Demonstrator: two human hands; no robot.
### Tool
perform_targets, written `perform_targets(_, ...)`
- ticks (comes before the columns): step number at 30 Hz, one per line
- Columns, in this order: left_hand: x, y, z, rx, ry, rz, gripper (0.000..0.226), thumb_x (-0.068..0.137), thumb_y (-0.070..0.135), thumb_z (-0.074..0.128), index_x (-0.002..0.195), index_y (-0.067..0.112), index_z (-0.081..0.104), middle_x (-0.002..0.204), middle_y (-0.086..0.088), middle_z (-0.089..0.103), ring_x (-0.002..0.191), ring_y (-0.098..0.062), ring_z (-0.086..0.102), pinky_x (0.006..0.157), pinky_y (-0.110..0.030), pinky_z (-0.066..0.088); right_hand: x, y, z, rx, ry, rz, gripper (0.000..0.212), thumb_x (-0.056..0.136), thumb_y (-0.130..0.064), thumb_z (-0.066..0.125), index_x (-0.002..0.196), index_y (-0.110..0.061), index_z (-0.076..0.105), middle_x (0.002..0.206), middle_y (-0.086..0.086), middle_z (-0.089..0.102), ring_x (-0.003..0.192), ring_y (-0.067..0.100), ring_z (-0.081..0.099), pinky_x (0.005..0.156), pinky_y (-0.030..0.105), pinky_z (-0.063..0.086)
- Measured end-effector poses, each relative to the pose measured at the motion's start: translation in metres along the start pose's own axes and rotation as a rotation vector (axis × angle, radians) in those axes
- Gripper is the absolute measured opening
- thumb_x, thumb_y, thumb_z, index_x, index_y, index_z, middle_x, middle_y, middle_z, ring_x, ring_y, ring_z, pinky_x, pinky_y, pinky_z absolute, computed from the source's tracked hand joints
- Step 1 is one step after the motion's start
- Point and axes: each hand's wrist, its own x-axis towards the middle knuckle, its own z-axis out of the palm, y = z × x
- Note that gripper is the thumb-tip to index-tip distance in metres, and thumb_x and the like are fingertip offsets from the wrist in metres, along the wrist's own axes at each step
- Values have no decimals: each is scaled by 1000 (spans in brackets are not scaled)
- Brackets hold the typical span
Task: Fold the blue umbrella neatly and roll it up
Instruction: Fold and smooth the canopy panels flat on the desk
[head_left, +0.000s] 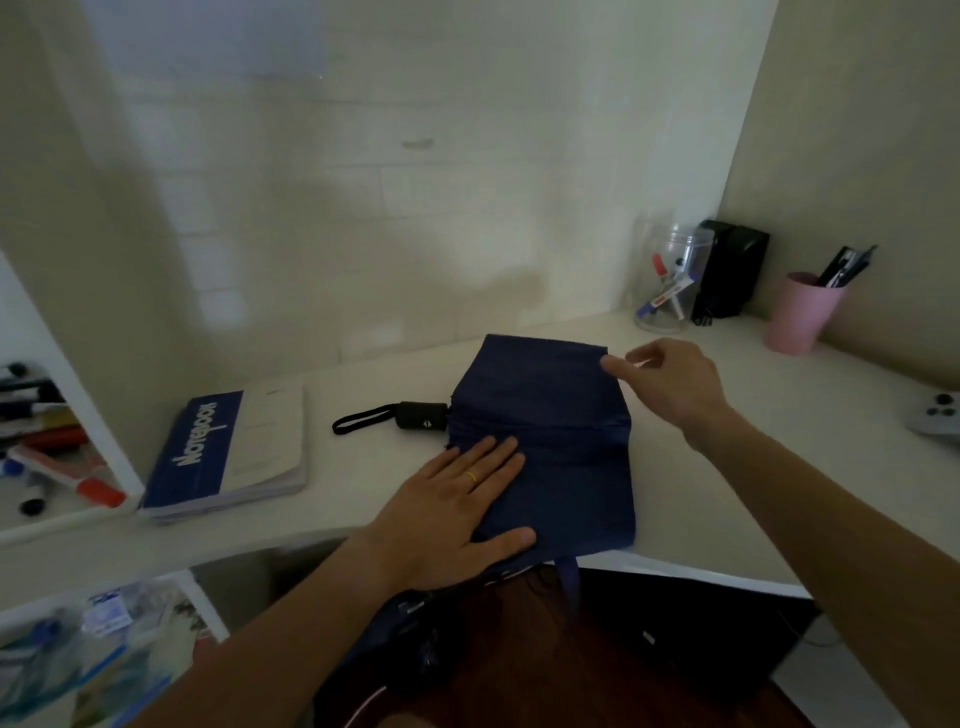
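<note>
While pressed flat under the left hand (457, 512), lies spread across the near edge of the table (727, 467) — blue umbrella (550, 415), canopy laid in a broad panel, black handle (422, 414) and wrist strap (361, 420) pointing left toward the notebook (228, 454). Left fingers (493, 457) straight and open, palm down on the cloth; right hand (670, 382) at the far right corner, thumb and forefinger seemingly pinching the fabric edge. Judged to be mid-fold: panels being squared, not yet rolled. Some fabric and a strap hanging off the table edge toward the lap. Next move likely calls for drawing that corner over evenly, smoothing creases, then rolling tightly around the shaft — anchoring hand kept firm to stop slipping.
</note>
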Motion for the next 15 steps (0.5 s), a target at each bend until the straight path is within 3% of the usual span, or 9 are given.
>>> perform_targets(3,-1,0,1,-6,-15,-8,84,94,81,14,161,35,-6,168,18,-15,153,0,-18,128,-34,-4,24,-11,12,293,-201,215,47,81,-34,81,115,-5,67,106,8,70,86,18,63,71,30,53)
perform_targets(7,0,-1,1,-5,-6,-3,84,94,81,15,161,36,-5,168,19,-14,153,1,-18,128,-34,-3,31,-25,18,418,-255,232,51,78,-10,83,124,-3,60,105,10,66,78,16,63,55,25,51)
perform_targets(10,0,-1,1,-6,9,-1,84,94,81,16,162,35,-2,168,18,-12,154,-1,-15,128,-34,-2,23,-33,1,643,-199,148,57,76,4,80,128,-9,61,107,15,70,91,24,71,71,29,58)
perform_targets(12,0,-2,2,0,27,0,84,95,80,17,162,34,0,169,17,-10,155,-2,-12,128,-34,0,-4,-32,-17,694,-271,5,57,76,7,78,125,-18,64,108,20,71,101,30,71,85,37,59)
perform_targets(15,0,-2,4,-2,43,-1,84,95,78,19,163,32,2,170,14,-5,156,-6,-6,128,-35,4,-64,-16,-30,623,-408,-179,56,74,13,75,119,-20,67,105,20,73,95,27,72,84,36,60)
